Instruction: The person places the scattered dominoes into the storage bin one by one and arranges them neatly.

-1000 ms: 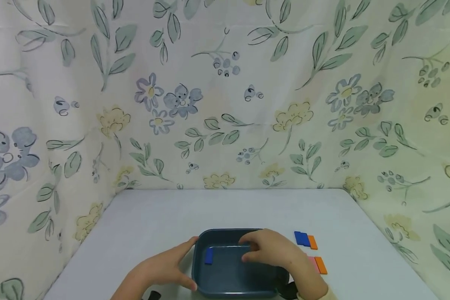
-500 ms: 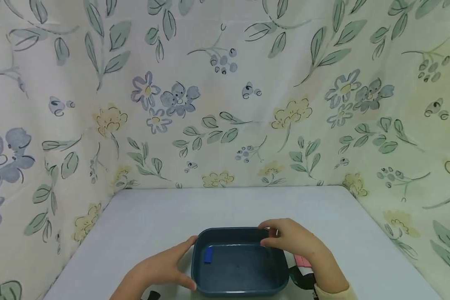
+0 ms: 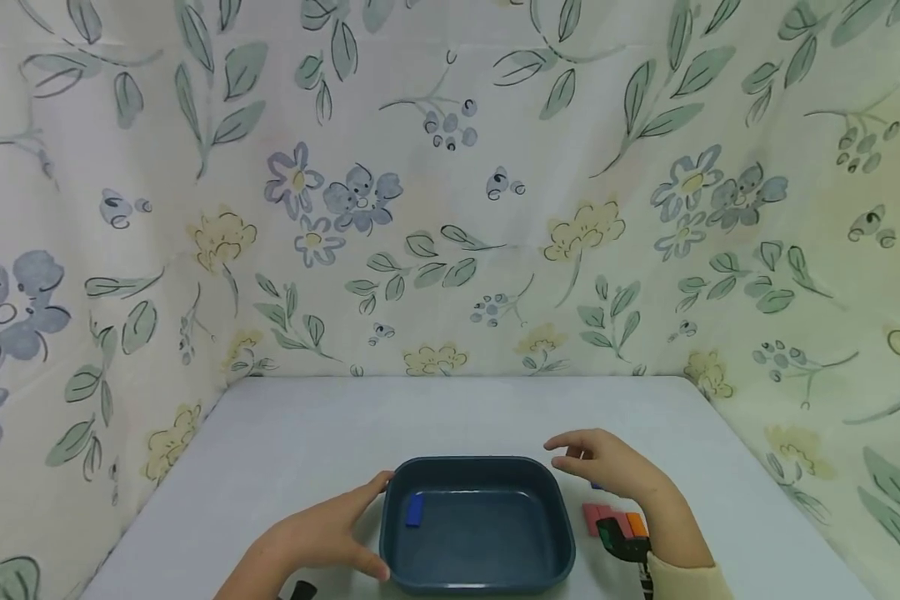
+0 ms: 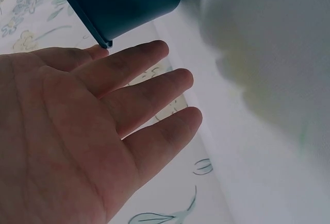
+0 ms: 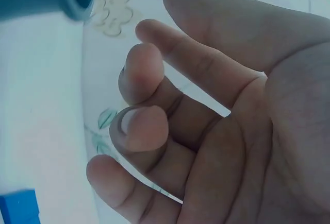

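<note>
Dark blue tray (image 3: pixel 487 542) on the white worktop (image 3: pixel 450 417) holds one blue piece (image 3: pixel 414 511) at its left, and the left hand (image 3: pixel 326 527), spread and not grasping, touches its left edge. Past the far right corner hovers the right hand (image 3: pixel 613 465), empty, fingers loosely bent, near pink pieces (image 3: pixel 592 519). Behind the tray the worktop extends to its straight back edge, below floral cloth (image 3: pixel 450 200).

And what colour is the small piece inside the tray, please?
The small piece is deep blue, clearest in the head view.
</note>
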`<state>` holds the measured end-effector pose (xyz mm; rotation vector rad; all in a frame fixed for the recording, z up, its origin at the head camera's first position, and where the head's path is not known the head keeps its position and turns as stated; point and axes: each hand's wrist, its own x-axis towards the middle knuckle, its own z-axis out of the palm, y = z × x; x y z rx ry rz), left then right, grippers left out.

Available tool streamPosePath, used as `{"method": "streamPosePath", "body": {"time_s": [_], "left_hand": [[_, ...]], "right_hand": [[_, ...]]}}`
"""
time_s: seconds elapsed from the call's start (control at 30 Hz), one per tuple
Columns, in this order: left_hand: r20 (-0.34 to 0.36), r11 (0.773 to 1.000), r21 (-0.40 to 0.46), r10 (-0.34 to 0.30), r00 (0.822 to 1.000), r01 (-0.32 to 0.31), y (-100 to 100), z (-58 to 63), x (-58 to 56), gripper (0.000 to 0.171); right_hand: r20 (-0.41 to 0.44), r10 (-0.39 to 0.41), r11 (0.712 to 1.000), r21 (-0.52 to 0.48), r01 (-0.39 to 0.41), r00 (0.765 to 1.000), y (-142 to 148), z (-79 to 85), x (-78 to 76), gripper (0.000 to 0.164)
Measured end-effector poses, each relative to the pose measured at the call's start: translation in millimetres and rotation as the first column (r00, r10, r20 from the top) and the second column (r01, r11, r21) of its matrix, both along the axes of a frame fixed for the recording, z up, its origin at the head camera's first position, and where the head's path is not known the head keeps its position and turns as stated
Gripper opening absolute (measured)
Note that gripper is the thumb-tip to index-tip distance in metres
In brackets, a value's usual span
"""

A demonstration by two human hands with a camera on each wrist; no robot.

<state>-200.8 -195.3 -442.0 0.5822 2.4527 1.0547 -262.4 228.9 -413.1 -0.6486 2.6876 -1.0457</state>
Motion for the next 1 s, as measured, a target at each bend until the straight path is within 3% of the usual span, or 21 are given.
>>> {"method": "streamPosePath", "body": {"time_s": [0.13,0.4,0.5,0.6,0.7,1.0], "left_hand": [[-0.001,1.000,-0.008,0.006,1.000,-0.006,-1.5,2.1,0.2,0.127],[0.009,1.000,0.022,0.009,1.000,-0.009,-1.5,1.4,0.5,0.123],[0.008,1.000,0.025,0.006,1.000,-0.006,-2.0,-0.8,-0.1,0.122],[0.003,1.000,0.028,0.002,1.000,-0.002,-2.3,-1.8,0.0,0.122],[0.000,1.000,0.025,-0.002,1.000,0.002,-2.8,-1.6,0.6,0.122],[-0.005,1.000,0.019,0.004,1.000,-0.004,-3.7,-3.5,0.5,0.122]], "right_hand": [[0.022,-0.052,0.999,-0.011,0.052,0.998,6.2,-6.0,-2.6,0.030],[-0.002,-0.239,0.965,0.105,0.238,0.971,19.1,-17.2,-9.9,0.031],[-0.071,-0.247,0.951,0.175,0.256,0.966,24.9,-23.7,-12.4,0.037],[-0.156,-0.250,0.916,0.283,0.286,0.956,28.6,-31.3,-14.4,0.044],[-0.183,-0.273,0.880,0.350,0.322,0.944,29.9,-37.4,-14.5,0.048],[-0.193,-0.324,0.854,0.362,0.374,0.926,31.9,-45.2,-14.8,0.034]]}}
